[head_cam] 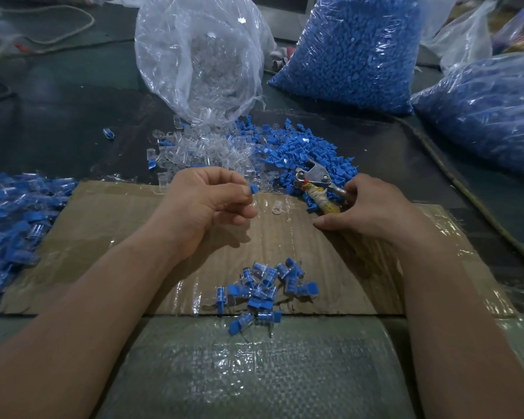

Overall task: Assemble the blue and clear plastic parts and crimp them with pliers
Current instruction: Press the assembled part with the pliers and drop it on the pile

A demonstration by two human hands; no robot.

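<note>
Dim, bluish light; glare on plastic; edges warped.

Left hand (pixel 206 204) pinching; right hand (pixel 375 207) curled, gripping.

Pinches a blue part (pixel 253 189) in the left hand (pixel 206 204); grips the pliers (pixel 318 184) with the right hand (pixel 372 207), over cardboard (pixel 103 225).
</note>
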